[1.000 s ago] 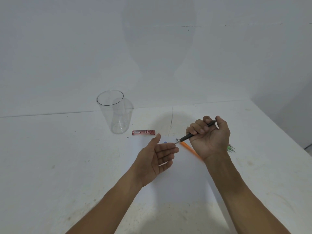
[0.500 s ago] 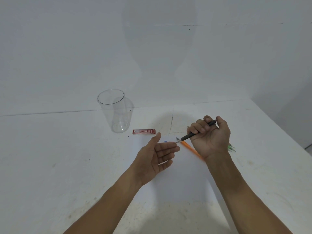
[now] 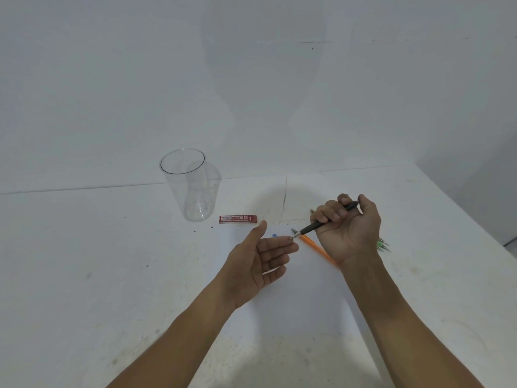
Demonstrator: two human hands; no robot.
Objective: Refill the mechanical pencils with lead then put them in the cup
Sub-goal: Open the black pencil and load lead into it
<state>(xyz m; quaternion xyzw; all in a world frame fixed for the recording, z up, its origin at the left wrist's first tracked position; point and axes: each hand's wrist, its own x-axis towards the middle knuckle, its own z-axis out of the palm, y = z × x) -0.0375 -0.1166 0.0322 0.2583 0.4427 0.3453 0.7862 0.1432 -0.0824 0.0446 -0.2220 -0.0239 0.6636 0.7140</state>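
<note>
My right hand [image 3: 348, 231] grips a black mechanical pencil [image 3: 313, 226], thumb on its rear cap, tip pointing left and down. The tip touches the fingertips of my left hand [image 3: 261, 257], which is held open, palm up, just above the table. An orange pencil [image 3: 314, 247] lies on the white sheet [image 3: 293, 303] under my right hand. Green pencil tips [image 3: 383, 245] stick out behind my right wrist. A red lead case [image 3: 237, 219] lies flat beside the clear plastic cup [image 3: 190, 186], which stands upright and holds nothing.
A small blue piece [image 3: 274, 235] lies on the sheet near my left fingertips. The white table [image 3: 84, 275] meets a white wall behind the cup. The table's right edge [image 3: 475, 219] runs diagonally past my right hand.
Both hands hold nearly the same pose. The pencil tip stays at my left fingertips; the view has shifted slightly.
</note>
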